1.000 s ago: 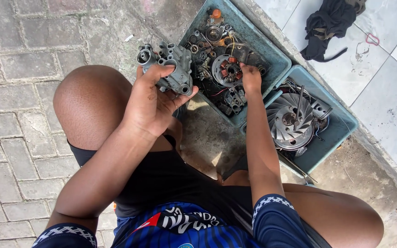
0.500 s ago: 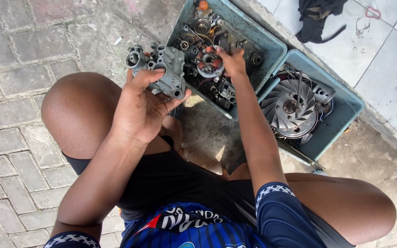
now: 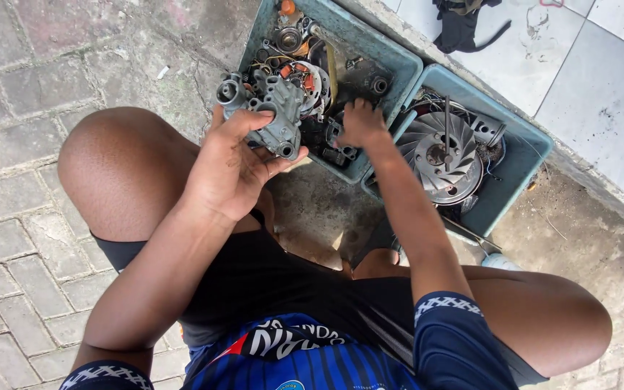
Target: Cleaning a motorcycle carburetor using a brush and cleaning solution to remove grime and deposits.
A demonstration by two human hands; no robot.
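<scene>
My left hand (image 3: 229, 170) grips a grey metal carburetor body (image 3: 272, 115), fingers curled around it, above my knee. My right hand (image 3: 361, 124) reaches into the teal parts bin (image 3: 399, 68), fingers bent among greasy engine parts (image 3: 337, 144); whether they grip anything I cannot tell.

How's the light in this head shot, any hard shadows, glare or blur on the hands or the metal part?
Head view: bright daylight, sharp overall. The left hand holding the grey metal part is crisp; the right hand reaching into the teal tray looks slightly soft. The person's shadow darkens the ground between the knees; the white tiles are bright, without harsh glare.
</scene>
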